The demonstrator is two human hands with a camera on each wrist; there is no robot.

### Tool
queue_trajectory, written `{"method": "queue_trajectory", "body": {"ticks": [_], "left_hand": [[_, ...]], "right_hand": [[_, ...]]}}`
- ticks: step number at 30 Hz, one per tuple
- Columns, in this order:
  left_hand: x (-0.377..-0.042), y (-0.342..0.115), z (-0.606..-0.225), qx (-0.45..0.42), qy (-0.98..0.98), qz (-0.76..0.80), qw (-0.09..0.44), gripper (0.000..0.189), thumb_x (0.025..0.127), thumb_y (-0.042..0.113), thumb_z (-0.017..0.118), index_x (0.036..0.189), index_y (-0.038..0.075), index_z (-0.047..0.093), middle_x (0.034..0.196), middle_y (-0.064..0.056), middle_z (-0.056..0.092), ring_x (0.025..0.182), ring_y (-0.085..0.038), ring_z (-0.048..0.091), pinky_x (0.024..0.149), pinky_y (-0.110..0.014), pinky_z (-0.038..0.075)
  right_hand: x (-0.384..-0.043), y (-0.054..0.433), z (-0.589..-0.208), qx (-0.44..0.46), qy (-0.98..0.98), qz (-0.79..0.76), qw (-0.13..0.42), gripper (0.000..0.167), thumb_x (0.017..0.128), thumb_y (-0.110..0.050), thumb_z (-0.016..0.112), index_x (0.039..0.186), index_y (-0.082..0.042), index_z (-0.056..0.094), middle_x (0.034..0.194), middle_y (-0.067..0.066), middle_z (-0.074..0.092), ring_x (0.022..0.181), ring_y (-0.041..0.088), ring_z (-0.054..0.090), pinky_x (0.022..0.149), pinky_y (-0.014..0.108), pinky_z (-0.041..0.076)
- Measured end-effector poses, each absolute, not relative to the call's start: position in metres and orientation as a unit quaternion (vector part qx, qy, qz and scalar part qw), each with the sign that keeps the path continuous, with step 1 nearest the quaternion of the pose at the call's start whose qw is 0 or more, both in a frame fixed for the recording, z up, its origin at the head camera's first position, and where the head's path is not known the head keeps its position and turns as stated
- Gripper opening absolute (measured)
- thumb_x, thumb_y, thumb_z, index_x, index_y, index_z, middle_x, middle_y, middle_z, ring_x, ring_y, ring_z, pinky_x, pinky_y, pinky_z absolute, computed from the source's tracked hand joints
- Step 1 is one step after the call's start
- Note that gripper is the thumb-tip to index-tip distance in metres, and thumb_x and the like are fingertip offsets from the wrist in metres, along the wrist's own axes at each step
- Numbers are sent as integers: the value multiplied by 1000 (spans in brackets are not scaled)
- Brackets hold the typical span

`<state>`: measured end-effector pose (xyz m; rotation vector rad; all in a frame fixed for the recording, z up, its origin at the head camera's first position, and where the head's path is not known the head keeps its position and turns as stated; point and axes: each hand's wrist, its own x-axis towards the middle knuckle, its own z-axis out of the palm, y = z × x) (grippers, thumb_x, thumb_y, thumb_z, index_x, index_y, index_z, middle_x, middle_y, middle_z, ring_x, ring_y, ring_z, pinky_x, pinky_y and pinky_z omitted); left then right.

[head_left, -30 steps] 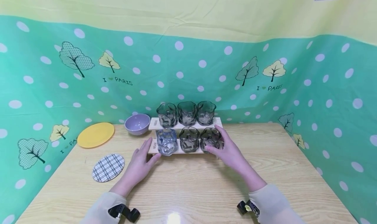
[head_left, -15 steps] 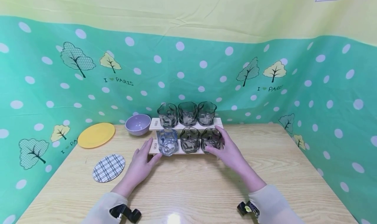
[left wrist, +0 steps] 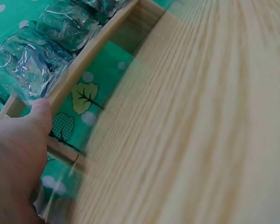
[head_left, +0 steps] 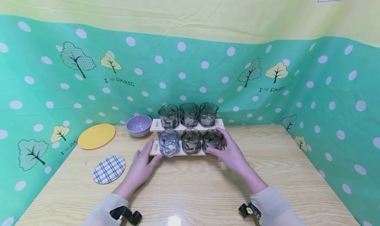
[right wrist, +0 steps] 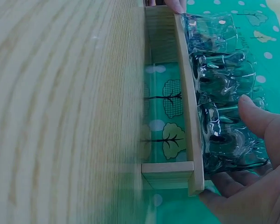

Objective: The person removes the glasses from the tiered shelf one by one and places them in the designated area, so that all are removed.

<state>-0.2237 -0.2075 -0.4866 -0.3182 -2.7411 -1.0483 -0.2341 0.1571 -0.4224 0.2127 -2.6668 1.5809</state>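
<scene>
A two-tier wooden rack (head_left: 155, 147) stands on the table, bearing two rows of wavy-walled drinking glasses. Dark grey glasses fill the upper step; below, a clear bluish glass (head_left: 169, 143) is at the left, then a grey glass (head_left: 191, 142) and another grey glass (head_left: 211, 139) at the right. My left hand (head_left: 143, 165) grips the rack's left end, its thumb on the front edge of the lower step. My right hand (head_left: 232, 152) holds the right-hand lower glass, thumb across its front; the other fingers are partly hidden behind and beside it.
To the rack's left stands a purple bowl (head_left: 139, 125). Farther left lie a yellow oval plate (head_left: 96, 136) and a checked round coaster (head_left: 109, 169). A green dotted cloth (head_left: 190, 74) hangs close behind the rack and along both sides of the table (head_left: 190, 193).
</scene>
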Motion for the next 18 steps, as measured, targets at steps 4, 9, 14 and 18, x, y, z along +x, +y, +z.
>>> {"method": "queue_trajectory", "body": {"ticks": [4, 9, 14, 18], "left_hand": [[-224, -208, -487, -107, -925, -353, 93, 82, 114, 42, 61, 173, -3, 25, 177, -25, 30, 163, -44, 28, 132, -70, 8], [-224, -207, -487, -106, -924, -354, 95, 82, 114, 43, 60, 173, -2, 25, 177, -24, 30, 163, -43, 29, 133, -70, 7], [-224, -208, -488, -105, -924, -356, 95, 82, 114, 44, 61, 173, -2, 26, 177, -24, 30, 163, -42, 30, 133, -70, 7], [-224, -208, -488, -104, -924, -356, 94, 82, 114, 43, 61, 173, -1, 26, 177, -24, 30, 163, -42, 29, 133, -70, 7]], "right_hand": [[-234, 157, -423, 61, -856, 513, 17, 101, 92, -31, 93, 174, -27, 33, 163, 19, 54, 139, 41, 62, 122, 61, 45], [-235, 158, -423, 57, -847, 527, 18, 99, 91, -31, 94, 172, -26, 37, 159, 18, 58, 139, 39, 62, 122, 59, 45], [-234, 157, -422, 60, -836, 546, 19, 98, 91, -26, 94, 171, -22, 39, 155, 17, 62, 136, 37, 65, 119, 53, 50], [-234, 156, -422, 60, -831, 552, 20, 98, 90, -23, 95, 171, -21, 39, 153, 17, 64, 135, 36, 66, 115, 47, 55]]}}
